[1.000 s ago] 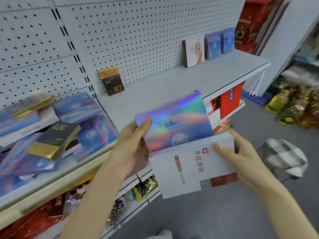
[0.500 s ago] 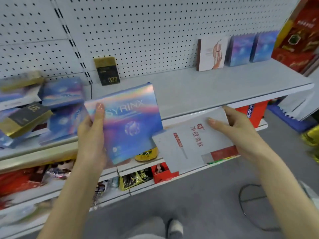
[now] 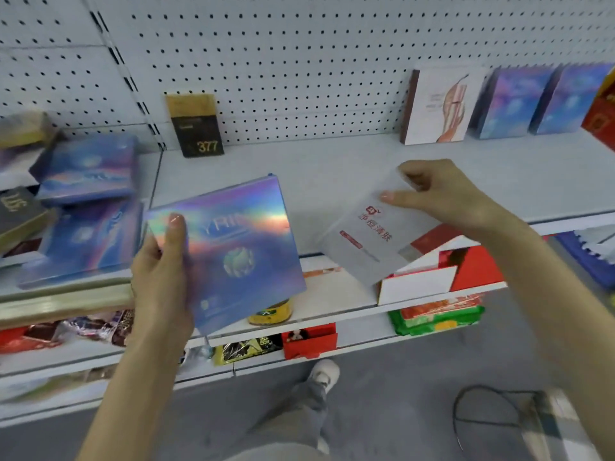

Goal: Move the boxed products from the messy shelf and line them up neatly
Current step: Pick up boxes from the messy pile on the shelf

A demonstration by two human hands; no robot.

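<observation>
Holographic box (image 3: pixel 233 254) sits tilted at lower centre-left, gripped along its left edge by the left hand (image 3: pixel 163 271). The thumb lies flat on its front face and the other fingers are hidden behind. Just right of it, a white box (image 3: pixel 362 244) tilts over the front edge of the shelf (image 3: pixel 332 168), its upper corner pinched by the right hand (image 3: pixel 442 197). Farther back, blue boxes (image 3: pixel 86 171) lie jumbled at left. A black-and-gold box (image 3: pixel 196 126) stands at the pegboard (image 3: pixel 299 61), and three upright boxes (image 3: pixel 512 101) line the upper right.

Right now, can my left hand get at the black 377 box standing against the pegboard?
Reach, likely yes: nothing stands between the left hand and the black 377 box. Grasping, no: its fingers hold the holographic box.
</observation>
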